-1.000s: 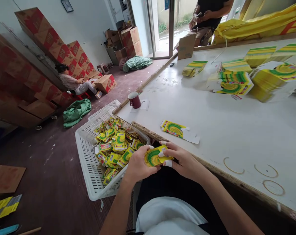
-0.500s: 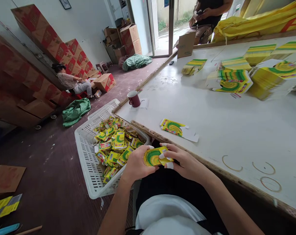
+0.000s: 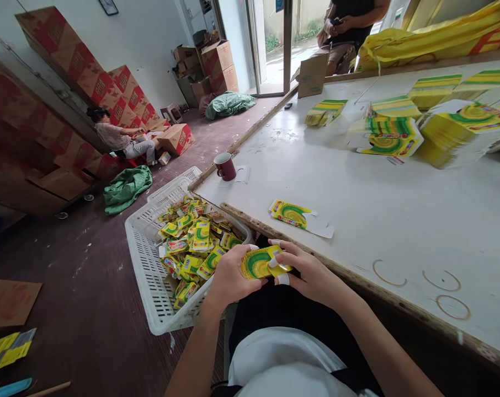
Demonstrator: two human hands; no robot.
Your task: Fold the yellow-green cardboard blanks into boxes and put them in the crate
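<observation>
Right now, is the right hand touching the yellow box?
Touching: the head view shows the right hand gripping one end of the yellow box, a white-covered fingertip across its printed face.

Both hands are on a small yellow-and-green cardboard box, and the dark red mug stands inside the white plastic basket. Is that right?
Not quite: the dark red mug stands on the white tabletop, not inside the white plastic basket, as the head view shows. The rest holds: the left hand and right hand are both on the small yellow-and-green cardboard box.
</observation>
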